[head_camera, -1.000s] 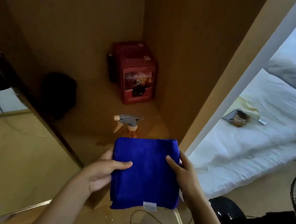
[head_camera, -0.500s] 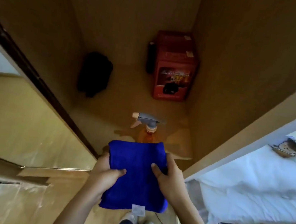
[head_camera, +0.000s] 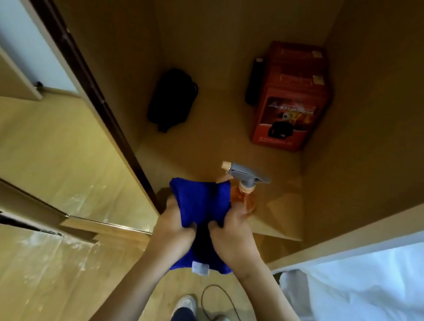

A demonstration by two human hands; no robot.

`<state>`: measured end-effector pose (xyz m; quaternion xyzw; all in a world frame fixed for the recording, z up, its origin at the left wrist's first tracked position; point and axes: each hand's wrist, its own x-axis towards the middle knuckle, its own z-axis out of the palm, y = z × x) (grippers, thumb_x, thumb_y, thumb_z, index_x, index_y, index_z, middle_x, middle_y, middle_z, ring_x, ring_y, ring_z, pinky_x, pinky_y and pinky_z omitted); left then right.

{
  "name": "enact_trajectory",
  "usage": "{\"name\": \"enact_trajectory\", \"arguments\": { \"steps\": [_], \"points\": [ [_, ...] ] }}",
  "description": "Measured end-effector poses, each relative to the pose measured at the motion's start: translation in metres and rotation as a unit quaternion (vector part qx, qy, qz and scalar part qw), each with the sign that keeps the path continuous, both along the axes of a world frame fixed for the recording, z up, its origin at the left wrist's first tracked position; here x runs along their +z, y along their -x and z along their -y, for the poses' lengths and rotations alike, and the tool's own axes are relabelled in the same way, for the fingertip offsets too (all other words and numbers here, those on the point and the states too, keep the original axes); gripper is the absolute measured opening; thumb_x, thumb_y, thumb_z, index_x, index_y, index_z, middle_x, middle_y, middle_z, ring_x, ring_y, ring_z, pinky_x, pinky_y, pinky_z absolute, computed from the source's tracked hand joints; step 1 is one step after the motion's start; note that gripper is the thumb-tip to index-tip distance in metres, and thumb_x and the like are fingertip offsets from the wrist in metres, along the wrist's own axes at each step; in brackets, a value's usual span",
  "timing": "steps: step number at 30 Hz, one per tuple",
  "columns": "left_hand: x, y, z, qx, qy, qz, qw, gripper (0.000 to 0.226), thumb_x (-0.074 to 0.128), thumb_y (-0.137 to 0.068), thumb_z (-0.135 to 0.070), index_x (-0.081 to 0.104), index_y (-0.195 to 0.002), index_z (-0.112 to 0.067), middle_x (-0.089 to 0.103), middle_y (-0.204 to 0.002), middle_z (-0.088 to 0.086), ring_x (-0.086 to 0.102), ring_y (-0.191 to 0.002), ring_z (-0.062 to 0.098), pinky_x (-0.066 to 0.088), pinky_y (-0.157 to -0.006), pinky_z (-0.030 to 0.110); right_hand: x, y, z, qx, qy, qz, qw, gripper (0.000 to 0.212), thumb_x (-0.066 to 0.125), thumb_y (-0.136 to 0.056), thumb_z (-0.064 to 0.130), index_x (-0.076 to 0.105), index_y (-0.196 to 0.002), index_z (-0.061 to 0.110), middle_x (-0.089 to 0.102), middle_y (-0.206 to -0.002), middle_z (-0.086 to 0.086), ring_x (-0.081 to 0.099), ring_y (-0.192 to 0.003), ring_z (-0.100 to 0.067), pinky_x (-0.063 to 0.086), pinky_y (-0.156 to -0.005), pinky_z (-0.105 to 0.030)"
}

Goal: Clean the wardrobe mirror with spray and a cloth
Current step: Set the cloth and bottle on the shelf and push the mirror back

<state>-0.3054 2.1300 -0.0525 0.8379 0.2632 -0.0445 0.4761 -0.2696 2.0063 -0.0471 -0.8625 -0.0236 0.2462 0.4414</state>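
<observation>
Just beyond the right hand [head_camera: 235,241] | orange spray bottle with grey trigger [head_camera: 246,191] upright, nearer that hand | both hands, left hand [head_camera: 173,232] too, pinch folded blue microfibre cloth [head_camera: 201,202].

Home bedroom, open wooden wardrobe [head_camera: 221,40], white-sheeted bed [head_camera: 375,303] beside it, wood-look floor [head_camera: 29,271]

Both hands grip a folded blue cloth [head_camera: 200,202]: left hand [head_camera: 173,232] on its left edge, right hand [head_camera: 233,237] on its right. Just behind the cloth, an orange spray bottle [head_camera: 245,191] stands upright on the wardrobe floor [head_camera: 207,146]. Farther back sit a red box [head_camera: 289,100] and a black bag [head_camera: 171,99].
</observation>
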Motion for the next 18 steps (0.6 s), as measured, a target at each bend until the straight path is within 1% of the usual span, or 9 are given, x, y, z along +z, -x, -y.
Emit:
{"name": "enact_trajectory", "arguments": {
  "steps": [2,5,8,11,13,14,15,17,18],
  "points": [
    [0.002,-0.009,0.000,-0.001,0.001,-0.003,1.000,0.049,0.054,-0.084,0.004,0.040,-0.129,-0.011,0.053,-0.092,-0.010,0.050,-0.078,0.006,0.039,-0.066,0.019,-0.004,-0.006,-0.005,-0.032,-0.012,0.005,0.999,0.027,0.054,-0.092,0.009,0.039,-0.114,0.006,0.060,-0.097,-0.010,0.062,-0.088,-0.028,0.051,-0.072,-0.036],
    [0.002,-0.023,0.000,-0.005,-0.011,0.000,1.000,0.045,0.050,-0.082,0.006,0.044,-0.125,-0.007,0.057,-0.087,-0.002,0.054,-0.071,0.007,0.038,-0.055,0.018,-0.012,-0.010,-0.010,-0.074,-0.034,0.025,0.996,0.025,0.053,-0.090,0.007,0.044,-0.114,0.009,0.062,-0.094,-0.008,0.061,-0.080,-0.021,0.046,-0.058,-0.025],
    [0.003,-0.036,0.000,0.015,0.004,-0.003,1.000,0.041,0.046,-0.083,0.008,0.045,-0.121,-0.005,0.054,-0.078,0.001,0.054,-0.068,0.015,0.037,-0.054,0.024,-0.019,-0.010,-0.013,-0.105,-0.072,0.066,0.990,0.021,0.051,-0.091,0.004,0.052,-0.109,0.013,0.065,-0.092,-0.005,0.061,-0.075,-0.015,0.046,-0.057,-0.021],
    [0.003,-0.047,0.000,0.026,0.008,0.012,1.000,0.049,0.044,-0.084,0.007,0.042,-0.131,-0.006,0.053,-0.080,-0.001,0.051,-0.068,0.013,0.037,-0.055,0.024,-0.019,-0.012,-0.017,-0.102,-0.086,0.119,0.984,0.026,0.045,-0.090,-0.004,0.054,-0.109,0.012,0.062,-0.090,-0.003,0.056,-0.072,-0.005,0.042,-0.058,-0.013],
    [0.005,-0.055,0.000,0.023,0.003,0.013,1.000,0.052,0.043,-0.086,0.006,0.038,-0.135,-0.010,0.056,-0.088,0.001,0.049,-0.068,0.008,0.036,-0.055,0.021,-0.021,-0.015,-0.020,-0.078,-0.069,0.141,0.985,0.031,0.043,-0.088,-0.009,0.054,-0.111,0.008,0.059,-0.094,-0.004,0.054,-0.076,-0.004,0.039,-0.062,-0.009],
    [0.006,-0.058,0.001,0.014,-0.010,0.013,1.000,0.052,0.044,-0.087,0.006,0.037,-0.136,-0.010,0.057,-0.094,0.002,0.050,-0.070,0.008,0.036,-0.056,0.021,-0.022,-0.017,-0.022,-0.058,-0.053,0.144,0.986,0.034,0.043,-0.088,-0.009,0.053,-0.116,0.007,0.059,-0.100,-0.006,0.056,-0.082,-0.008,0.038,-0.067,-0.010],
    [0.007,-0.062,0.001,0.007,-0.023,0.010,1.000,0.053,0.044,-0.088,0.005,0.035,-0.138,-0.010,0.057,-0.101,0.003,0.053,-0.076,0.011,0.038,-0.060,0.021,-0.023,-0.019,-0.024,-0.036,-0.034,0.146,0.988,0.040,0.043,-0.088,-0.010,0.051,-0.123,0.006,0.057,-0.111,-0.008,0.056,-0.094,-0.015,0.038,-0.074,-0.011],
    [0.008,-0.071,0.001,0.007,-0.038,-0.019,0.999,0.064,0.048,-0.088,0.004,0.024,-0.146,-0.011,0.052,-0.120,0.008,0.057,-0.104,0.025,0.042,-0.076,0.027,-0.025,-0.022,-0.028,0.002,-0.001,0.147,0.989,0.053,0.043,-0.089,-0.010,0.042,-0.139,0.005,0.047,-0.131,-0.010,0.048,-0.116,-0.022,0.035,-0.089,-0.011],
    [0.008,-0.073,0.001,0.009,-0.045,-0.042,0.998,0.070,0.050,-0.089,0.002,0.017,-0.149,-0.011,0.047,-0.132,0.011,0.052,-0.118,0.031,0.043,-0.083,0.032,-0.025,-0.022,-0.028,0.014,0.012,0.151,0.988,0.056,0.043,-0.089,-0.010,0.038,-0.143,0.004,0.043,-0.136,-0.011,0.045,-0.121,-0.023,0.034,-0.095,-0.014]
  ]
}}
